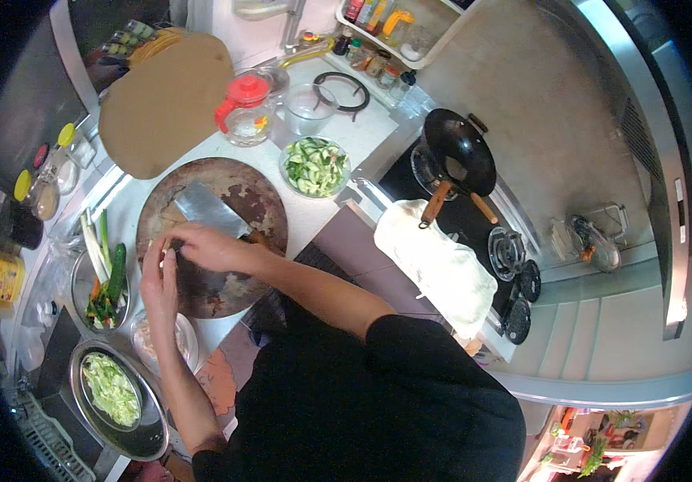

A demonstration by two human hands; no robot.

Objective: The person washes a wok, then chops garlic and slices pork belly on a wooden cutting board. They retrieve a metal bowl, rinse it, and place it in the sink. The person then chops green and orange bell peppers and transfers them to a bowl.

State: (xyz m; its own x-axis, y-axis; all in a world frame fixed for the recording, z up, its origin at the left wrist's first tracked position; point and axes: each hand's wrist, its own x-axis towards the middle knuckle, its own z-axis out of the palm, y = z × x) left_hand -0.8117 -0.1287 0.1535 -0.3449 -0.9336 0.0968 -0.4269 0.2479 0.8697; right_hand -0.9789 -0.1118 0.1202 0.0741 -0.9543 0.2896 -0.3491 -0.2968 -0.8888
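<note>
Both hands meet over the left part of a round, stained chopping board (249, 181). My left hand (159, 268) has its fingers raised around a small pale piece, too small to name. My right hand (204, 247) is bent with its fingertips against the left ones; whether it grips the piece too is unclear. A cleaver (209, 208) lies flat on the board just beyond the right hand, its handle partly behind my right wrist. A bowl of sliced cucumber (316, 167) stands beyond the board. Under my left forearm, a bowl of pale food (184, 343) is partly covered.
Left of the board is a bowl with a cucumber (118, 271) and scallions (96, 244); nearer stands a metal basin (156, 422) holding shredded greens (110, 388). A red-lidded glass pitcher (248, 120) stands at the back. A black wok (460, 150) and a white cloth (430, 265) are at the stove, right.
</note>
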